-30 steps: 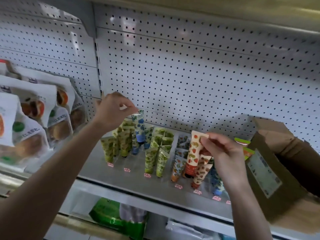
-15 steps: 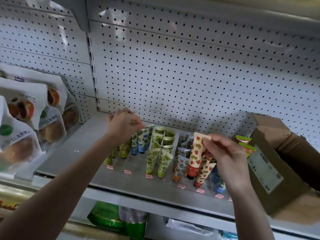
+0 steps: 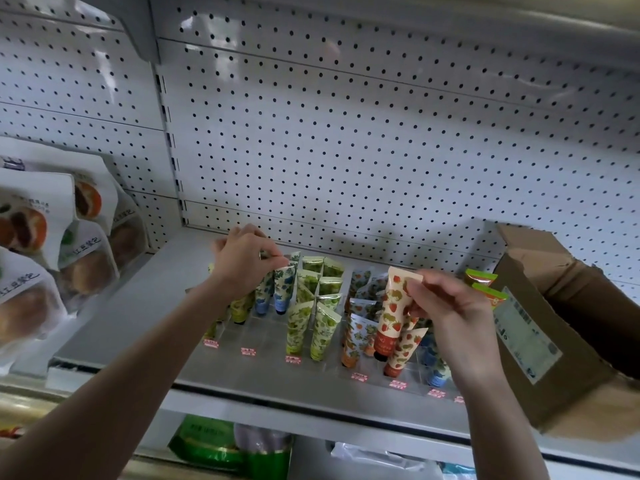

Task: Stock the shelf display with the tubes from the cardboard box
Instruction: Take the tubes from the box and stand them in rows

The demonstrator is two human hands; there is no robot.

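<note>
White pegboard back wall (image 3: 346, 150), grey metal shelf (image 3: 138, 306), with a clear divider rack (image 3: 263, 337) on it holding small tubes cap-down in rows by print.

- Strawberry tube (image 3: 393, 306) is hanging cap-down over the strawberry row at the right of the rack, just behind another strawberry tube standing at the front. Can't tell if its cap is touching the rack floor.
- Right hand (image 3: 450, 313) is pinching it by the crimped top end, with thumb and fingers curled on it.
- Left hand (image 3: 242, 268) is doing the same on a blue-flower tube (image 3: 284, 289) toward the back of the blue row. Its grip is closed on the top crimp, and the tube is upright and looking seated among its neighbours.
- Green-leaf tubes (image 3: 296, 327) are standing between the two hands, untouched.
- Cardboard box (image 3: 540, 323) is sitting at the far right end of the shelf with its flaps open. A couple of green-and-orange tubes (image 3: 485, 289) are poking up just beside it.
- Pink price tags (image 3: 292, 359) are running along the rack front, and bagged buns (image 3: 34, 237) are sitting in the bay to the left.

Judgement: this is the placing step, with both hands mid-insert. Stocking is looking partly done, and the front slots on the left rows appear unfilled. Next, the strawberry tube needs lowering straight down into a free slot. Both grips then need a clean vertical release, since tubes standing on their caps are probably tippy. After that, the right hand reaches into the box for more.
</note>
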